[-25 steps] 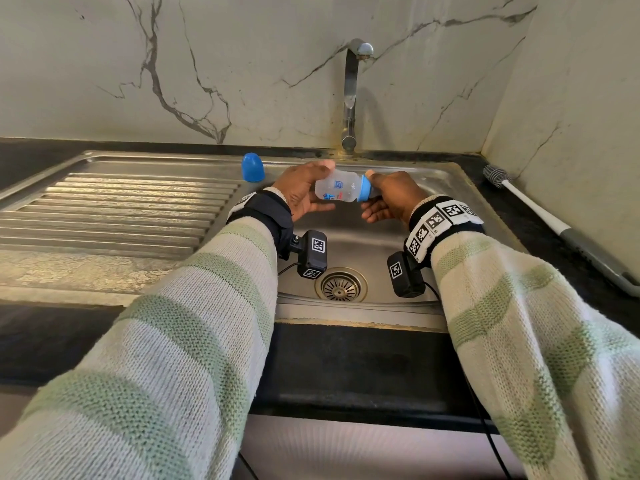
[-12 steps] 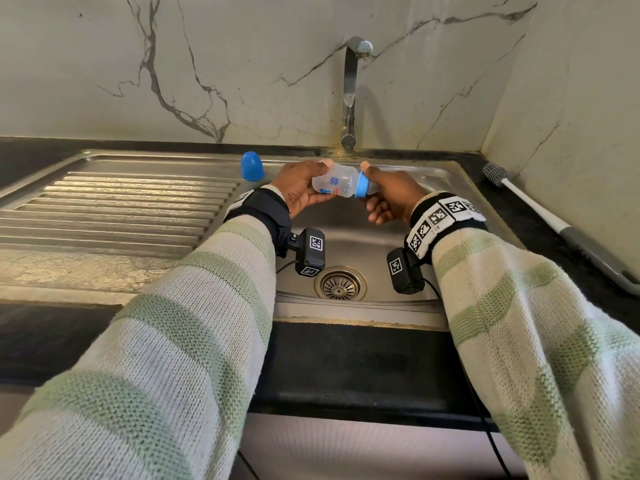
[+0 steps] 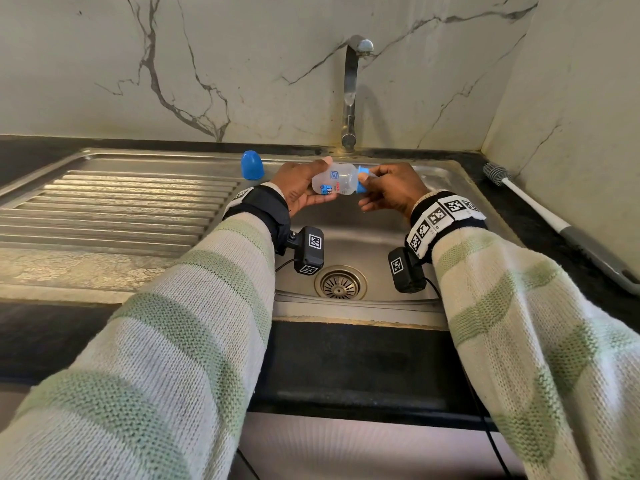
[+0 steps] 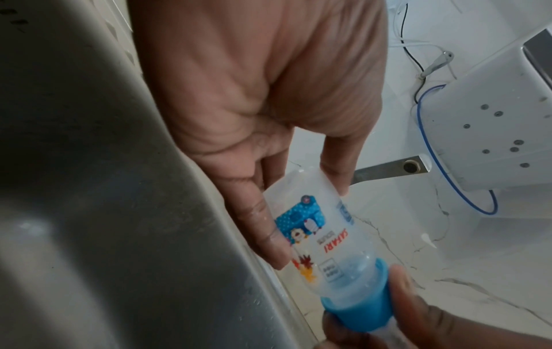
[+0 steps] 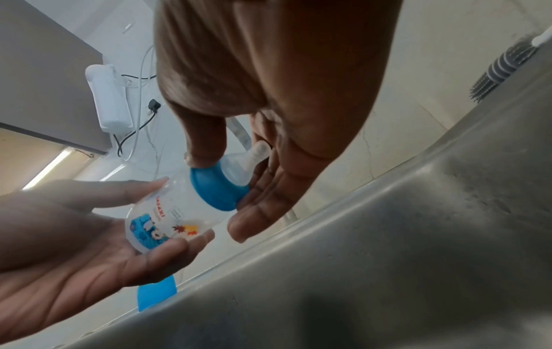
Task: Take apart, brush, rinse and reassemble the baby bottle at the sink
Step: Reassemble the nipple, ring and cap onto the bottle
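A small clear baby bottle [image 3: 334, 181] with cartoon print lies sideways above the sink basin [image 3: 367, 244]. My left hand [image 3: 298, 188] grips its base end between thumb and fingers, also seen in the left wrist view around the bottle [image 4: 316, 233]. My right hand [image 3: 388, 190] pinches the blue screw collar [image 3: 362, 181] at the neck. In the right wrist view the thumb and fingers sit on the collar [image 5: 216, 190], with the clear teat [image 5: 249, 157] poking toward the palm. The blue dome cap [image 3: 252, 164] stands alone on the sink rim to the left.
A bottle brush [image 3: 554, 220] with a white and grey handle lies on the dark counter at the right. The tap [image 3: 351, 91] rises behind the hands. A ribbed steel drainboard [image 3: 114, 209] spreads to the left. The drain [image 3: 341, 282] sits below the hands.
Both hands have lifted the bottle slightly and tilted it. The right hand's fingers have shifted round the blue collar, as in a twist.
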Tool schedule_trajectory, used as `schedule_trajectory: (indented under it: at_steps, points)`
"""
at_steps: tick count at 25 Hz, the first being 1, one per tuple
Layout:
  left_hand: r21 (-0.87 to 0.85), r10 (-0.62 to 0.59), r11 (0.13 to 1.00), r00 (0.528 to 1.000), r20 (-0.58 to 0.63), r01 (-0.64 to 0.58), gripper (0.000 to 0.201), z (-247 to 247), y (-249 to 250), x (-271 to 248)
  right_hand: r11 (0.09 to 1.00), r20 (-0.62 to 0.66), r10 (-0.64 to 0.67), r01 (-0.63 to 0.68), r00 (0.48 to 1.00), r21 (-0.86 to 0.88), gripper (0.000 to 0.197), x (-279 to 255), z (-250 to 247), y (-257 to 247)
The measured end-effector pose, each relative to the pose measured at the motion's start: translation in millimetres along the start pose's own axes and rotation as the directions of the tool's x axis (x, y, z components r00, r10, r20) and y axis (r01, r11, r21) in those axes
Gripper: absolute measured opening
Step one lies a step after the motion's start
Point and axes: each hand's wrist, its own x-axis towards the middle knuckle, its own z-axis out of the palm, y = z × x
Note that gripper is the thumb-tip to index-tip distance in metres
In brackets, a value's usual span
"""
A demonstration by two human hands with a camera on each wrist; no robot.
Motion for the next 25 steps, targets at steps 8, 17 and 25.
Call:
schedule_trajectory:
  at_steps: [8,17,25]
  points:
    - [0.176,0.013,0.984,0.999,0.045,-0.021,0.05,2,-1,-3,0.987,-0.001,0.126,-0.125,0.992,0.105,0.044,-2,-6,-6]
    - [0.245,0.027,0.969,0.999,0.032,-0.034,0.046,2,-1,-1,0.998,-0.067,0.025,-0.02,0.997,0.064,0.043,1,-2,-10]
    - [0.097,-0.078,0.992,0.997,0.02,0.076,0.04,4,-9,8,0.978,0.074,0.125,-0.135,0.989,0.16,0.044,1,7,4]
